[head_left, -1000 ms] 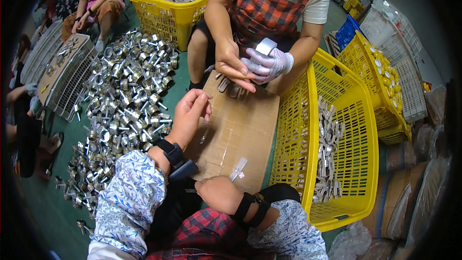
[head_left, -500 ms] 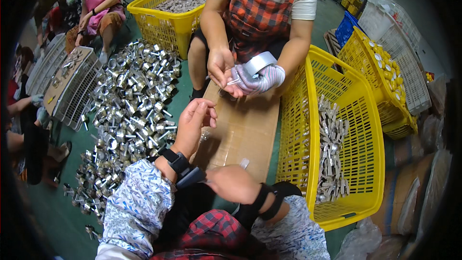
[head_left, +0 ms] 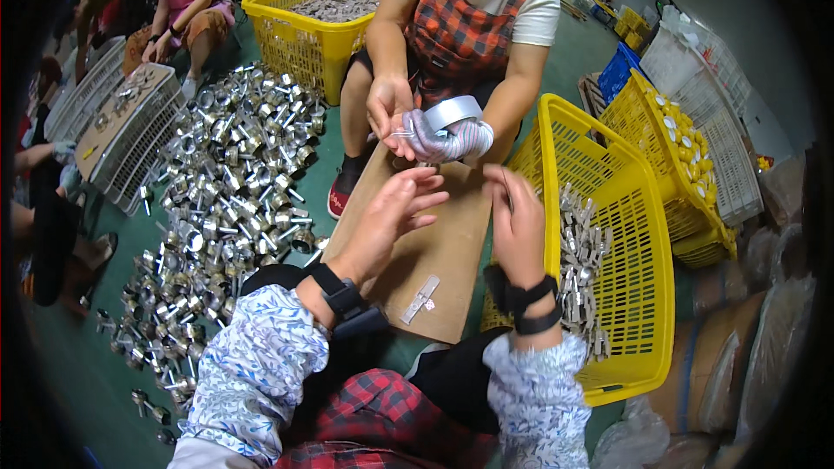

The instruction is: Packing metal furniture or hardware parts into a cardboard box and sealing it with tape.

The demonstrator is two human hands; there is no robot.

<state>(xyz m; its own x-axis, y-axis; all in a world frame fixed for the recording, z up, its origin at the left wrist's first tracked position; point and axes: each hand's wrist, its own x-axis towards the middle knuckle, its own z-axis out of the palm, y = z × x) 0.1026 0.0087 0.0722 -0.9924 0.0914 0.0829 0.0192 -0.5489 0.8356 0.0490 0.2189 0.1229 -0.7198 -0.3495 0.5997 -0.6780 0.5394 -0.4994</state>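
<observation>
Over the left edge of a cardboard sheet [head_left: 460, 247], my left hand [head_left: 387, 221] is open, its fingers apart and nothing seen in it. My right hand [head_left: 519, 230] is raised between the cardboard and the yellow basket, fingers loosely bent and apart, with no held thing visible. Between my forearms, a flat pale strip-shaped piece [head_left: 420, 300] lies on the cardboard. Just beyond my fingers, a co-worker's bare hand [head_left: 388, 108] and gloved hand [head_left: 460, 141] meet around a thin pale item too small to name. A roll of silvery tape [head_left: 453, 111] rests on the glove.
Many shiny metal cups with stems form a pile [head_left: 226, 182] on the floor at left. A tall yellow basket [head_left: 638, 295] of flat metal pieces stands at right. Another yellow basket [head_left: 304, 22] is behind. Stacked crates [head_left: 678, 169] and wrapped rolls [head_left: 708, 356] line the right side.
My right hand has come up from near my knee to beside the basket. My left hand has moved right and its fingers have spread. The pale strip is now uncovered.
</observation>
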